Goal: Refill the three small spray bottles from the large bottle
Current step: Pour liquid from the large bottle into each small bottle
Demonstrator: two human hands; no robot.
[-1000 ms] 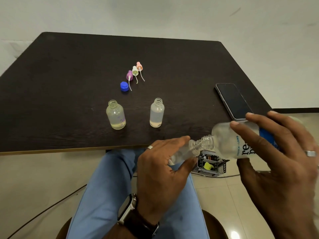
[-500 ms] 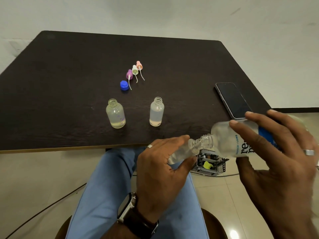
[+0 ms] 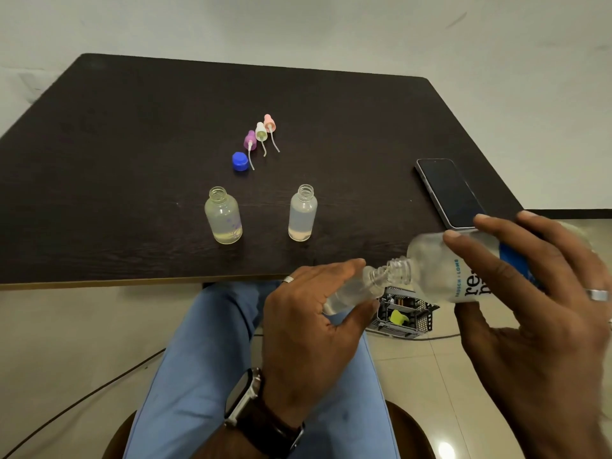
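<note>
Looking down from head height, a dark wood-grain surface [image 3: 132,160] fills the upper half of the view, with the person's blue-trousered legs [image 3: 205,359] below its near edge. Off the near right corner of the surface, the right hand [image 3: 543,313] is clamped around the large bottle [image 3: 440,273], a clear bottle with a white and blue label, tipped nearly level with its open neck pointing left. The left hand [image 3: 311,323], wearing a ring and a wristwatch [image 3: 245,399], is wrapped around a small clear bottle [image 3: 356,289], held tilted just off the near edge so that its open mouth meets the large bottle's neck. A dark phone [image 3: 447,193] lies flat along the right edge of the surface, just beyond the right hand. Two more small bottles stand upright and uncapped near the near edge, well apart from each other: the left one [image 3: 223,215] holds a shallow layer of yellowish liquid, the right one [image 3: 302,213] a shallow pale layer. Towards the middle of the surface three spray tops lie in a slanted row, purple [image 3: 250,140], white [image 3: 261,131] and pink [image 3: 269,122], each trailing a thin dip tube. A blue cap [image 3: 240,161] sits just beside the purple top.
</note>
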